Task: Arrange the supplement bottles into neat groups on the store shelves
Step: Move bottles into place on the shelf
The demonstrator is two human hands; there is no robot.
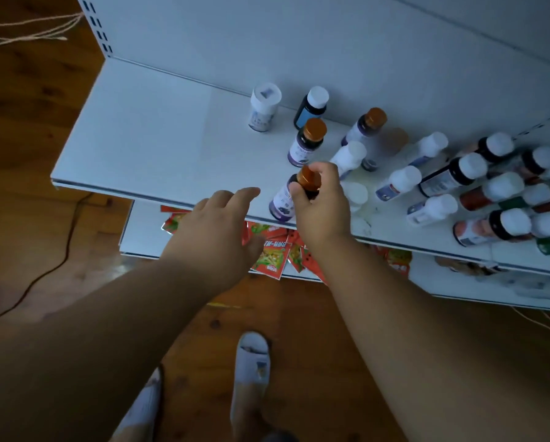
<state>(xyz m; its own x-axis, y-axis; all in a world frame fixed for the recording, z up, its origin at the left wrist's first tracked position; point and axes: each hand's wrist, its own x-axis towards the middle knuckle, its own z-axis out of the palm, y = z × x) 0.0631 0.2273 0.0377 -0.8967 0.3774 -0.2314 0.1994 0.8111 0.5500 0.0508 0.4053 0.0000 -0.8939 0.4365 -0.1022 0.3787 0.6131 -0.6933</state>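
My right hand grips the neck of a purple-labelled bottle with an orange cap, upright near the front edge of the white shelf. Two more orange-capped purple bottles stand behind it. My left hand hovers just left of the held bottle, fingers relaxed and empty. A white tub and a dark bottle with a blue label stand near the back panel. Several white-capped bottles crowd the shelf's right side.
Red snack packets lie on the lower shelf below my hands. The wooden floor shows at left with a dark cable and a string. My feet in white slippers stand in front of the shelving.
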